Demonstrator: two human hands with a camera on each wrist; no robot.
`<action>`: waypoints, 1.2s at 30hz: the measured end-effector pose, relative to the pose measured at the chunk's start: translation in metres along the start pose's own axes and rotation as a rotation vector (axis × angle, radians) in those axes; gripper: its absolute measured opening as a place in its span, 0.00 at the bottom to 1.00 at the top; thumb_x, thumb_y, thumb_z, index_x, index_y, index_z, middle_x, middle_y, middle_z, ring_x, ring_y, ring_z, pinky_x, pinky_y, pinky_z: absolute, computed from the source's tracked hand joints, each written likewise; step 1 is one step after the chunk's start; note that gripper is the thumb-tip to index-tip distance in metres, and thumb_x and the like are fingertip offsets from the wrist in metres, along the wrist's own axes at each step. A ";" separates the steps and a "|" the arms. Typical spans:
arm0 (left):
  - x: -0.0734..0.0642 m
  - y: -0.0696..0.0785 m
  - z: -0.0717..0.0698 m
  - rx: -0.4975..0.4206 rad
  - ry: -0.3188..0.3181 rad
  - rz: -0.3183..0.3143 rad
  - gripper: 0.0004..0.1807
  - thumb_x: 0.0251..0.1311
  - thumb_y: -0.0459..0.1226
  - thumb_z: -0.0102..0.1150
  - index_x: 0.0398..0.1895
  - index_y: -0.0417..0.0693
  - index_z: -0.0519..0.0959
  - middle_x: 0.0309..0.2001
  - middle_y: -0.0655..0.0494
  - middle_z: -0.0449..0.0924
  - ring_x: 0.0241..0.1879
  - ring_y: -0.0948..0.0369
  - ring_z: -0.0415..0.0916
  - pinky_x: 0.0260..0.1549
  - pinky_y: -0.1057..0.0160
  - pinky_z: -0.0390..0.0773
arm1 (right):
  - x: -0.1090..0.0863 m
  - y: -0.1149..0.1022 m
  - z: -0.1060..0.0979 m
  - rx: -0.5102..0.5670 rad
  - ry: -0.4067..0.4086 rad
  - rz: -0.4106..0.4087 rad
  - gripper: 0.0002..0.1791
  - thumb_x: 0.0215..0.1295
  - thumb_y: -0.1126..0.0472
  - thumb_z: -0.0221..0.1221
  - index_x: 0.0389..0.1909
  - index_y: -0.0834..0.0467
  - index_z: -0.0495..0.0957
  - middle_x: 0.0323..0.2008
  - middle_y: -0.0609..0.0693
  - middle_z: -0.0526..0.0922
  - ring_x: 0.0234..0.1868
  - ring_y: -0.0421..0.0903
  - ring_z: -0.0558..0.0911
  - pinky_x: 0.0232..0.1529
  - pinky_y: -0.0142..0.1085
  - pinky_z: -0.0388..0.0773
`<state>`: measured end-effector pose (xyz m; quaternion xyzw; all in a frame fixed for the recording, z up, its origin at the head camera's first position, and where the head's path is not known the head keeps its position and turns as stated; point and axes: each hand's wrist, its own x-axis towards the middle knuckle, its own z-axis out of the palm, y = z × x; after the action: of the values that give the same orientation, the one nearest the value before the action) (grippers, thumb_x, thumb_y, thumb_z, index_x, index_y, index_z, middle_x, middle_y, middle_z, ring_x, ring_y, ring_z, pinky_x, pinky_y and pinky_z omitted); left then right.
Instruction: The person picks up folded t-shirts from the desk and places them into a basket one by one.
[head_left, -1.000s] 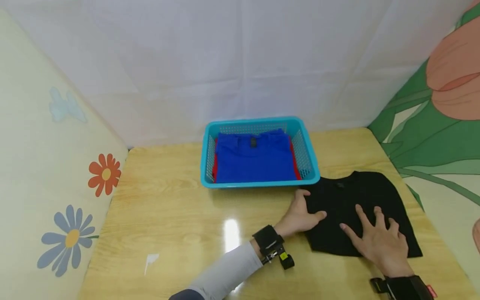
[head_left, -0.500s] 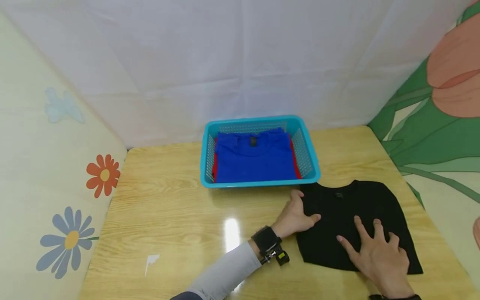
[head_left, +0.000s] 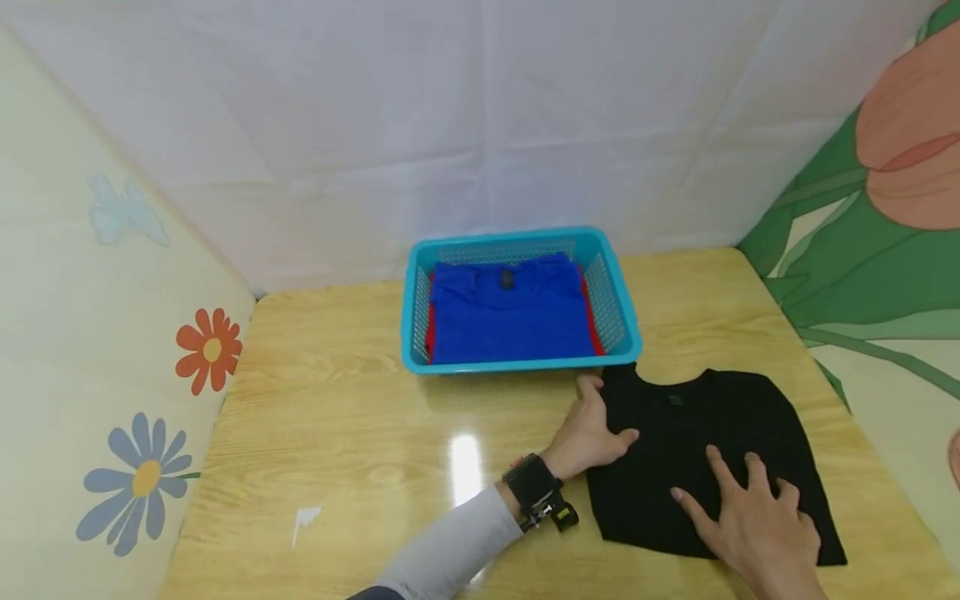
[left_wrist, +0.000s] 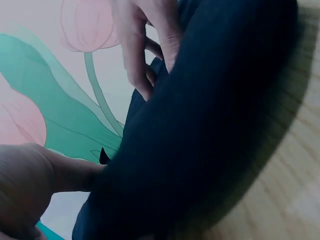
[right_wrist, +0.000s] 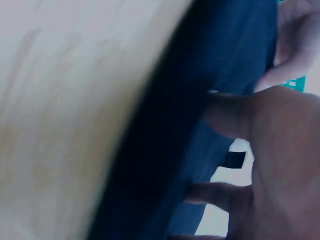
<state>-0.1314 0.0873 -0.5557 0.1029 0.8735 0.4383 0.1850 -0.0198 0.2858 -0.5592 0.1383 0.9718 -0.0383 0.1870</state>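
A folded black T-shirt (head_left: 697, 433) lies on the right side of the table, its neckline with a small label facing the far side. My left hand (head_left: 588, 433) is at its left edge, thumb stretched onto the cloth and index finger along the edge near the basket. The other left fingers are hidden. On the shirt's lower right part rests my right hand (head_left: 765, 521), palm down with fingers spread. In the left wrist view the black cloth (left_wrist: 185, 135) fills the middle, and the right wrist view shows my right hand (right_wrist: 280, 160) against it.
A turquoise basket (head_left: 517, 367) stands at the back middle, close to the shirt's upper left corner. Inside lies a folded blue shirt (head_left: 513, 325) over red cloth (head_left: 592, 321). A white sheet (head_left: 375, 125) hangs behind the wooden table (head_left: 337, 400); painted panels flank it.
The black T-shirt has slid toward me and slightly left, with my right hand on it moving along. My left hand has shifted slightly left. The basket stays in place.
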 end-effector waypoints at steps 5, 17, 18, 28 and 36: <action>-0.006 -0.008 0.000 -0.020 -0.029 -0.029 0.41 0.54 0.45 0.71 0.64 0.58 0.54 0.45 0.51 0.75 0.44 0.63 0.73 0.41 0.63 0.76 | 0.005 0.012 -0.013 0.132 0.028 -0.011 0.62 0.49 0.15 0.44 0.63 0.68 0.66 0.51 0.79 0.59 0.43 0.83 0.64 0.32 0.68 0.69; -0.026 -0.025 -0.021 -0.012 -0.043 -0.060 0.40 0.56 0.47 0.70 0.65 0.62 0.54 0.50 0.48 0.74 0.45 0.62 0.73 0.41 0.61 0.76 | 0.041 0.039 -0.024 0.410 0.231 -0.056 0.54 0.65 0.36 0.55 0.67 0.79 0.50 0.56 0.86 0.53 0.51 0.83 0.57 0.48 0.72 0.56; -0.027 -0.027 -0.023 -0.008 -0.044 -0.060 0.40 0.56 0.48 0.69 0.66 0.62 0.54 0.51 0.48 0.74 0.45 0.62 0.73 0.42 0.61 0.76 | 0.044 0.038 -0.023 0.427 0.226 -0.066 0.53 0.66 0.37 0.55 0.67 0.80 0.48 0.56 0.86 0.53 0.52 0.82 0.57 0.49 0.72 0.57; -0.042 -0.053 -0.048 0.033 -0.005 -0.091 0.36 0.61 0.46 0.65 0.66 0.56 0.55 0.55 0.42 0.73 0.55 0.53 0.72 0.49 0.56 0.76 | 0.053 0.008 -0.016 0.473 0.241 -0.160 0.47 0.67 0.46 0.58 0.66 0.81 0.51 0.57 0.83 0.59 0.54 0.79 0.62 0.52 0.69 0.60; -0.053 -0.068 -0.078 0.120 0.077 -0.028 0.37 0.62 0.44 0.63 0.68 0.51 0.54 0.44 0.42 0.80 0.45 0.53 0.78 0.42 0.56 0.79 | 0.054 -0.024 -0.019 0.504 0.236 -0.281 0.46 0.64 0.46 0.62 0.67 0.75 0.54 0.58 0.82 0.63 0.54 0.79 0.66 0.49 0.68 0.64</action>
<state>-0.1164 -0.0281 -0.5556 0.0848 0.9060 0.3862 0.1507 -0.0813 0.2785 -0.5615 0.0479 0.9563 -0.2874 0.0255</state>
